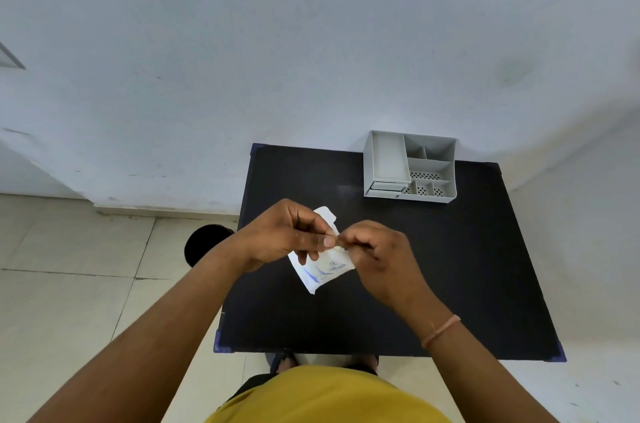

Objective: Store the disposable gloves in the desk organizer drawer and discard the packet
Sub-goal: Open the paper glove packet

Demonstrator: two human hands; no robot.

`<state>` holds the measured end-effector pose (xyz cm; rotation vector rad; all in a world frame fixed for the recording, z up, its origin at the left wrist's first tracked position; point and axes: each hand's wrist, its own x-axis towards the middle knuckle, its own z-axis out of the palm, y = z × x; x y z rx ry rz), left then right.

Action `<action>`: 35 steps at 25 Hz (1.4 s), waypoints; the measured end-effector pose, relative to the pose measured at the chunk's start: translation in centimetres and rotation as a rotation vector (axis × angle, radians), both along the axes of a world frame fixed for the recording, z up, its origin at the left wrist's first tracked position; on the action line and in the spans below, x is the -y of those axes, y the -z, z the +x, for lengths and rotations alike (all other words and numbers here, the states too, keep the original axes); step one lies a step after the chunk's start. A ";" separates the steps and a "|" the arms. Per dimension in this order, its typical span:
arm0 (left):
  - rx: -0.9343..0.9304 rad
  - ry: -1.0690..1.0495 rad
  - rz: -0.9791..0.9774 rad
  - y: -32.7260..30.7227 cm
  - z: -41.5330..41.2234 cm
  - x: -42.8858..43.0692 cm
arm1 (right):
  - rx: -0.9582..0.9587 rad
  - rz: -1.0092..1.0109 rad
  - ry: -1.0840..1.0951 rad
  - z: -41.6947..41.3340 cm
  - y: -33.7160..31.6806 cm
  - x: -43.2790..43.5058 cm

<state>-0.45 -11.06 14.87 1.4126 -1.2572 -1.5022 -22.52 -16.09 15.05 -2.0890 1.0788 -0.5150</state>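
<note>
A white glove packet [322,270] with blue print hangs above the middle of the black table [467,267]. My left hand [287,235] and my right hand [377,249] both pinch its upper edge, fingertips close together. A torn white flap sticks up behind my left fingers. The gloves themselves are hidden inside. The grey desk organizer [410,168] stands at the table's far edge, right of my hands, with its small drawers closed at the front left corner.
A black round bin [204,244] stands on the tiled floor left of the table, partly behind my left forearm. A white wall rises behind the table. My feet show under the table's near edge.
</note>
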 end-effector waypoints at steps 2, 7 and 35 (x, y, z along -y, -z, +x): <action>0.023 0.026 -0.006 -0.2 0.6 -0.2 | -0.034 -0.002 -0.116 1.3 -0.6 -0.1; 0.043 0.023 0.040 0.1 2.2 -1.2 | -0.595 0.110 -0.275 1.8 -1.1 0.2; -0.762 -0.404 0.460 5.5 -0.1 -6.6 | 0.124 0.787 0.261 -3.0 1.8 -0.8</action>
